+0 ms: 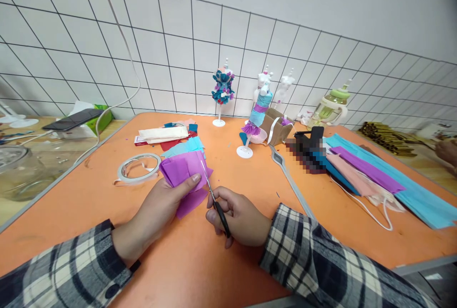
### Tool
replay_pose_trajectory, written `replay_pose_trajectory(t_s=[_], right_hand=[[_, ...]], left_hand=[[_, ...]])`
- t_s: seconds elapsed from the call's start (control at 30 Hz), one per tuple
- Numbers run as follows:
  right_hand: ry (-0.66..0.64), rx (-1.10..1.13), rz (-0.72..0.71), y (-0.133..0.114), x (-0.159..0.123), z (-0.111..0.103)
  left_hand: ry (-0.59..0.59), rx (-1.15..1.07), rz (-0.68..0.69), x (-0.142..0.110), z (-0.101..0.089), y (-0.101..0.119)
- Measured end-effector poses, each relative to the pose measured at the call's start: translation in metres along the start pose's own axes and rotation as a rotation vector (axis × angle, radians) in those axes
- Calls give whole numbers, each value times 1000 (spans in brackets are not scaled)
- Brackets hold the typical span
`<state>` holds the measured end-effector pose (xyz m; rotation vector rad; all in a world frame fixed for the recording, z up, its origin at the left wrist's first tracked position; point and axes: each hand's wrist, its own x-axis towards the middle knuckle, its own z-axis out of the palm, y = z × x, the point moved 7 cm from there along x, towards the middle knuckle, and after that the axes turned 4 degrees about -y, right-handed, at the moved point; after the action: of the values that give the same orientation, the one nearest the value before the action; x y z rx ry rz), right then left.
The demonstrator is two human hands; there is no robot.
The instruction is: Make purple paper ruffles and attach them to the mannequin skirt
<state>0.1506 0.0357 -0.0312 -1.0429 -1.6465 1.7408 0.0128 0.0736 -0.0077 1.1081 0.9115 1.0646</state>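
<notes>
My left hand is closed on a folded piece of purple crepe paper, thumb on top. Part of the paper hangs below the fingers. In my right hand is a pair of scissors with black handles, fingers wrapped round them. The thin blades point up and away, at the right edge of the purple paper. Whether they are cutting into it I cannot tell. Just beyond the paper lie light blue paper pieces. A roll of double-sided tape rests left of my left hand.
Small mannequins on stands, one dressed in teal and one in blue and purple, stand at the back. A brown box is behind them. Coloured paper strips and a green-lidded bottle are right; a phone lies left.
</notes>
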Motion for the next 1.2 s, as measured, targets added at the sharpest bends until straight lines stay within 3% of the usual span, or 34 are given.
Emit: replay_pose_trajectory(t_s=[0.23,0.5,0.73,1.2], right_hand=[[-27,49,13,3,0,2],[-72,76,-18,-1,-2,4],[-42,112,-9,0,-1,3],[-51,49,-7,0,-1,3]], left_hand=[[65,26,17,1,-7,0],[-13,49,-45,1,-4,-10],[3,-26,-27,1,-2,-6],[-17,31,-47,2,-5,-10]])
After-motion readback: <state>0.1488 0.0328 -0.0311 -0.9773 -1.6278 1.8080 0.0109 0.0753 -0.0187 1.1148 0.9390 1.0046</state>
